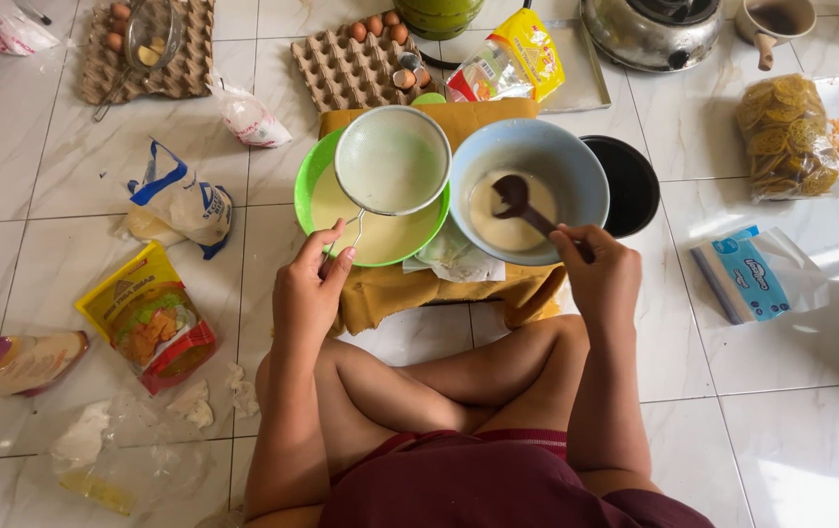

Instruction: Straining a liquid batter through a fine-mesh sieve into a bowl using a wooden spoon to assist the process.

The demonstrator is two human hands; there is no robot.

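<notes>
Over the green bowl (326, 210), sieve (392, 161) in left hand (310, 293), apparently pinched

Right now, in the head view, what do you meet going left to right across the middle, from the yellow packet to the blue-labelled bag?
Yellow packet → left hand → sieve → blue bowl → black pan → blue-labelled bag.

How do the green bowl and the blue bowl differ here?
The green bowl is shallower and covered by a sieve, held by the left hand; the blue bowl is deeper, uncovered, with a dark spoon held by the right hand. Both hold pale batter.
</notes>
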